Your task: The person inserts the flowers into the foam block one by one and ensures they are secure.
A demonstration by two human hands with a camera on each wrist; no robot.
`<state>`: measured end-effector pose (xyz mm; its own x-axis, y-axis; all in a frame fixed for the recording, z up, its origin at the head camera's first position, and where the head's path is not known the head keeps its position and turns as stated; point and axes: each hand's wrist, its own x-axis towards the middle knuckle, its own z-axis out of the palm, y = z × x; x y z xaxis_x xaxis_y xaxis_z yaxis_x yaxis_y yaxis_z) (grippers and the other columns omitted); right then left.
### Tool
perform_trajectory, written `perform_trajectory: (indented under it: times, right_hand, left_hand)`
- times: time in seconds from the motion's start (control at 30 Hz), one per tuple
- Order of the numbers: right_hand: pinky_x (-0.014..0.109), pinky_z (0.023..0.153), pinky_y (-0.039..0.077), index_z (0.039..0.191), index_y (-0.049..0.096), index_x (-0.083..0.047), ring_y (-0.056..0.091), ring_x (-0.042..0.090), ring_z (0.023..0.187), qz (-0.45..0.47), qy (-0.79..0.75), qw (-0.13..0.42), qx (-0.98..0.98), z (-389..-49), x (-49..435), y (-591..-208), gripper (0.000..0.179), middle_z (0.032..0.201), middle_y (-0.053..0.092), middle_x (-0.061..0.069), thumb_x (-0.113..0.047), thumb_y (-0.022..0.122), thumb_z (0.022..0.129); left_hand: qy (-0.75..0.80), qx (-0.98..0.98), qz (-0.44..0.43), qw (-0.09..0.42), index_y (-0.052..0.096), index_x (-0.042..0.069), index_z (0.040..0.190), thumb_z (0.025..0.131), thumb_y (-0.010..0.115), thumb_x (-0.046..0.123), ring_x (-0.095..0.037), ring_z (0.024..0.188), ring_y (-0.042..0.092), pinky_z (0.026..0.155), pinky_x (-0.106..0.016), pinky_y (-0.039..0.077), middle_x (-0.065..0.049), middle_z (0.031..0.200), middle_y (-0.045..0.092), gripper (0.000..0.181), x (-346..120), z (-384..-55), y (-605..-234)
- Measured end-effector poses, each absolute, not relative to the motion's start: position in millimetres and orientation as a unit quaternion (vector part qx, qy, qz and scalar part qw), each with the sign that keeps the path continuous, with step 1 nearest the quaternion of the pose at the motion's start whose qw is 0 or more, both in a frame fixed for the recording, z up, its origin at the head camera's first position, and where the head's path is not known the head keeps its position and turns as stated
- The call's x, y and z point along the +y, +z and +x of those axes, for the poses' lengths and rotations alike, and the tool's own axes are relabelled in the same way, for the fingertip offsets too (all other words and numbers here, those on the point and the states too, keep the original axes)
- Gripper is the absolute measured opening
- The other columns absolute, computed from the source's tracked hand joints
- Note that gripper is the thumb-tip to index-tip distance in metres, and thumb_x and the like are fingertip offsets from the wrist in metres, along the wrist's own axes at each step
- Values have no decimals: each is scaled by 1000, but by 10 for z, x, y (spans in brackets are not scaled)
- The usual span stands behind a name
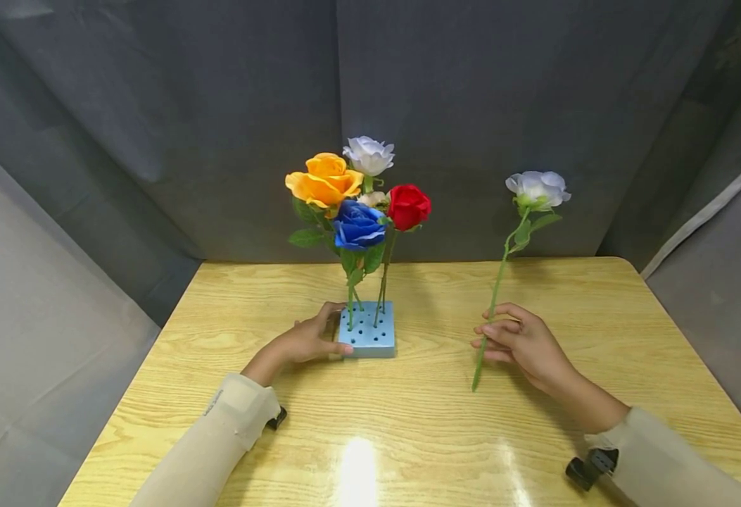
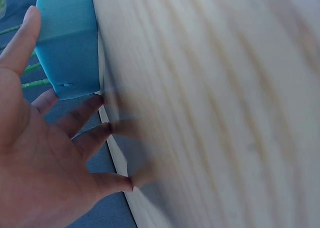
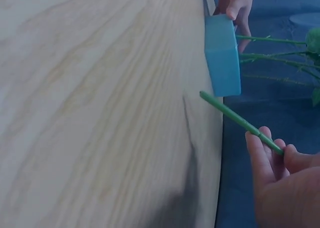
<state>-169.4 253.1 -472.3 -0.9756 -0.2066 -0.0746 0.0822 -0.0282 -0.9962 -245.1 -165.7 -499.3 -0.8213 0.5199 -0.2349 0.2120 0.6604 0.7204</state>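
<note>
A light blue block (image 1: 370, 346) with several holes in its top stands on the table. My left hand (image 1: 309, 339) holds it by its left side, thumb at the front corner and fingers toward the back; the left wrist view shows the other fingers spread beside the block (image 2: 70, 47). Upright in its holes are an orange rose (image 1: 324, 184), a blue rose (image 1: 359, 227), a red rose (image 1: 409, 207) and a white rose (image 1: 369, 155). To the right, my right hand (image 1: 527, 346) pinches the green stem (image 3: 235, 118) of another white rose (image 1: 537, 189), bloom up, the stem's lower end pointing down.
The wooden table (image 1: 433, 422) has its far edge just behind the block. Grey curtains (image 1: 471, 105) hang behind it and at both sides. A pale, partly hidden bloom (image 1: 372, 199) sits among the flowers.
</note>
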Motion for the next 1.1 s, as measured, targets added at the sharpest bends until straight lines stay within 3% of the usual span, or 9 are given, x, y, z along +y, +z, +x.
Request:
perform_trajectory:
  times: [0.63, 0.73, 1.1]
  right_hand:
    - [49, 87, 59, 122, 50, 16, 75, 36, 100, -67, -678, 53, 731, -1885, 1980, -4543, 30, 102, 76, 12, -1, 62, 102]
    - [49, 86, 59, 120, 51, 16, 76, 34, 98, -72, -680, 50, 728, -1907, 1900, -4523, 27, 99, 76, 10, 0, 62, 102]
    - [39, 79, 62, 110, 53, 12, 77, 31, 94, -88, -687, 39, 721, -1995, 1625, -4456, 20, 102, 74, 24, 2, 66, 99]
  left_hand:
    - [356, 884, 208, 220, 17, 27, 162, 91, 76, 54, -41, 152, 30, 114, -77, -8, -19, 165, 32, 96, -1663, -2461, -5013]
    - [356, 884, 208, 220, 17, 27, 163, 91, 76, 54, -41, 152, 29, 114, -78, -8, -19, 165, 32, 96, -1667, -2465, -5016]
    - [355, 884, 211, 217, 17, 26, 163, 91, 77, 52, -39, 153, 28, 114, -78, -8, -20, 165, 31, 97, -1664, -2462, -5003]
